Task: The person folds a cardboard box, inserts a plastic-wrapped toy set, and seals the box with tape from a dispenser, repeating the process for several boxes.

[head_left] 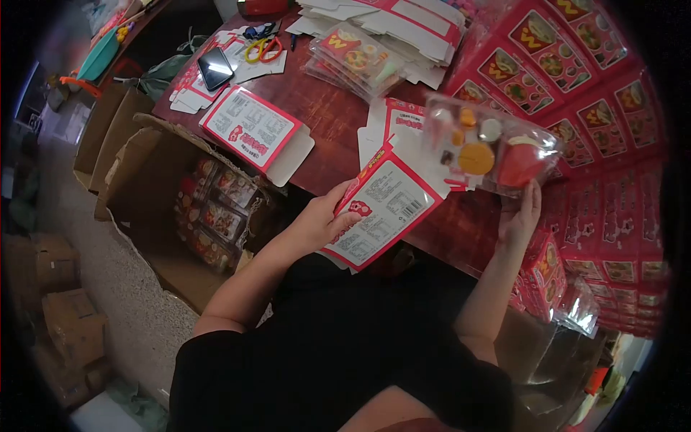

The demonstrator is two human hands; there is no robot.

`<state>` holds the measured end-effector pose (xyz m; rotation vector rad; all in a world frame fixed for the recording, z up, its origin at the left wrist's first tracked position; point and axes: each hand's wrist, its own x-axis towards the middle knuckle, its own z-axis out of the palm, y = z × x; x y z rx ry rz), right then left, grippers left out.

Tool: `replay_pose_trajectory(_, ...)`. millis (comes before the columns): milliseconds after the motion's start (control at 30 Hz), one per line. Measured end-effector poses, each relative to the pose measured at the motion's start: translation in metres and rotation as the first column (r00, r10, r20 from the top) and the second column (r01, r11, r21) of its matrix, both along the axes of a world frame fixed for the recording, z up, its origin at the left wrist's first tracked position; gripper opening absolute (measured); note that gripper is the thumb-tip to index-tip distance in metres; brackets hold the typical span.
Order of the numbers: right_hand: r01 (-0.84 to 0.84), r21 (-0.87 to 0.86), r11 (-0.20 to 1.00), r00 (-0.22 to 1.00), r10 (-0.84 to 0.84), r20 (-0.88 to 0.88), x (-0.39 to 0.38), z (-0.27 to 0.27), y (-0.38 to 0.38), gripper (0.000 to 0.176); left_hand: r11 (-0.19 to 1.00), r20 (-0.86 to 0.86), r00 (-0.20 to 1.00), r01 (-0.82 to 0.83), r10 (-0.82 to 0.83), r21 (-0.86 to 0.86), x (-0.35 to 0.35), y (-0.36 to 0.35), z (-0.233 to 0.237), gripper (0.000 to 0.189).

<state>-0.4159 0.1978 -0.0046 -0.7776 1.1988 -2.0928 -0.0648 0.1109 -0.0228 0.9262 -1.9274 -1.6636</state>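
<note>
My left hand [327,218] is closed on the lower left edge of a red and white printed box [396,201], whose end flap stands open at the upper right. In my right hand [521,209] is the lower right corner of a clear plastic pack [489,147], held up over the table's right side. Round orange and white pieces and a red piece show inside the pack. Behind the box lies another red and white carton [403,119], partly covered. A further box [250,131] with an open flap rests at the table's left edge.
More clear packs [356,57] and flat cartons [410,29] lie at the back of the table. Yellow and red scissors [264,50] and a phone [215,69] are back left. An open cardboard box [147,237] holds packs. Red boxes [604,129] are stacked right.
</note>
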Motion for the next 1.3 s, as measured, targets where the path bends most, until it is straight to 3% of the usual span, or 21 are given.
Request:
replay_pose_trajectory(67, -0.144, 0.123, 0.982, 0.989, 0.141, 0.032, -0.003, -0.012, 0.003, 0.026, 1.0, -0.062, 0.998, 0.013, -0.014, -0.028, -0.004, 0.004, 0.002, 0.052)
replay_pose_trajectory(167, -0.348, -0.222, 0.911, 0.868, 0.402, 0.29, 0.032, -0.014, 0.001, 0.045, 0.998, -0.104, 0.994, 0.037, -0.042, -0.051, -0.012, 0.008, 0.002, 0.051)
replay_pose_trajectory(200, -0.38, -0.32, 0.868, 0.841, 0.468, 0.272, 0.038, -0.024, -0.002, 0.054, 0.997, -0.108, 0.993, 0.048, -0.054, -0.053, -0.016, 0.011, 0.001, 0.051)
replay_pose_trajectory(267, -0.081, -0.1, 0.992, 0.978, 0.099, 0.185, 0.061, -0.01, -0.019, 0.057, 0.996, -0.105, 0.994, 0.026, -0.034, -0.081, -0.019, 0.015, 0.001, 0.046)
replay_pose_trajectory(333, -0.058, -0.117, 0.991, 0.991, 0.072, 0.115, 0.048, -0.006, -0.024, 0.054, 0.998, -0.138, 0.99, -0.008, 0.0, -0.056, -0.018, 0.014, 0.003, 0.044)
replay_pose_trajectory(433, -0.196, -0.001, 0.981, 0.98, 0.196, -0.035, 0.028, 0.002, -0.024, 0.048, 0.988, -0.105, 0.993, 0.041, -0.057, -0.149, -0.007, 0.003, 0.005, 0.04)
replay_pose_trajectory(567, -0.289, 0.44, 0.85, 0.868, 0.427, -0.254, 0.035, 0.019, -0.025, 0.053, 0.981, -0.031, 0.991, 0.123, -0.129, -0.149, -0.01, 0.003, 0.003, 0.04)
replay_pose_trajectory(600, -0.316, 0.381, 0.869, 0.842, 0.442, -0.31, 0.039, 0.028, -0.026, 0.049, 0.987, -0.057, 0.994, 0.081, -0.089, -0.141, -0.012, 0.006, 0.003, 0.041)
replay_pose_trajectory(633, -0.282, 0.102, 0.954, 0.902, 0.299, -0.31, 0.057, 0.046, -0.036, 0.048, 0.986, -0.056, 0.995, 0.075, -0.084, -0.15, -0.012, 0.005, 0.005, 0.041)
replay_pose_trajectory(700, -0.089, -0.23, 0.969, 0.979, 0.042, -0.198, 0.051, 0.051, -0.054, 0.042, 0.985, -0.052, 0.996, 0.065, -0.074, -0.162, -0.011, 0.004, 0.008, 0.041)
replay_pose_trajectory(800, -0.105, 0.106, 0.989, 0.967, 0.126, -0.222, 0.03, 0.037, -0.06, 0.041, 0.991, -0.082, 0.996, 0.035, -0.046, -0.129, -0.009, 0.005, 0.009, 0.042)
replay_pose_trajectory(867, -0.127, 0.309, 0.942, 0.777, 0.288, -0.559, 0.045, 0.031, -0.058, 0.035, 0.997, -0.241, 0.968, -0.08, 0.072, -0.021, -0.01, 0.001, 0.004, 0.041)
replay_pose_trajectory(900, -0.091, 0.393, 0.915, 0.591, 0.367, -0.718, 0.062, 0.031, -0.055, 0.037, 0.986, -0.322, 0.938, -0.085, 0.128, 0.142, -0.011, 0.0, 0.012, 0.039)
replay_pose_trajectory(967, 0.016, 0.255, 0.967, 0.231, 0.245, -0.942, 0.081, 0.021, -0.055, 0.044, 0.986, -0.221, 0.961, -0.167, 0.167, 0.016, -0.01, -0.006, 0.01, 0.036)
replay_pose_trajectory(1000, -0.07, 0.201, 0.977, 0.4, 0.213, -0.891, 0.085, 0.018, -0.056, 0.052, 0.978, -0.173, 0.966, -0.203, 0.191, -0.053, -0.009, -0.011, 0.008, 0.035)
replay_pose_trajectory(1033, -0.028, 0.129, 0.991, 0.545, 0.124, -0.829, 0.083, 0.019, -0.055, 0.053, 0.981, -0.164, 0.968, -0.194, 0.19, -0.009, -0.004, -0.022, 0.016, 0.032)
replay_pose_trajectory(1100, 0.158, 0.122, 0.98, 0.744, -0.037, -0.667, 0.064, 0.009, -0.058, 0.047, 0.804, -0.094, 0.8, -0.577, 0.592, 0.144, 0.002, -0.04, 0.031, 0.03)
replay_pose_trajectory(1167, 0.18, 0.293, 0.939, 0.892, -0.03, -0.451, 0.024, -0.023, -0.06, 0.035, 0.698, -0.245, 0.655, -0.645, 0.715, 0.313, 0.03, -0.079, 0.027, 0.034)
replay_pose_trajectory(1233, 0.299, 0.411, 0.861, 0.821, -0.013, -0.571, 0.003, -0.043, -0.06, 0.032, 0.65, -0.203, 0.619, -0.743, 0.759, 0.163, 0.056, -0.113, 0.022, 0.048)
replay_pose_trajectory(1267, 0.354, 0.47, 0.809, 0.773, 0.03, -0.634, -0.005, -0.053, -0.061, 0.033, 0.518, -0.072, 0.557, -0.806, 0.827, -0.286, 0.069, -0.133, 0.003, 0.055)
replay_pose_trajectory(1300, 0.41, 0.52, 0.75, 0.722, 0.081, -0.687, -0.011, -0.063, -0.064, 0.034, 0.319, 0.004, 0.436, -0.652, 0.9, -0.688, 0.074, -0.146, -0.014, 0.064)
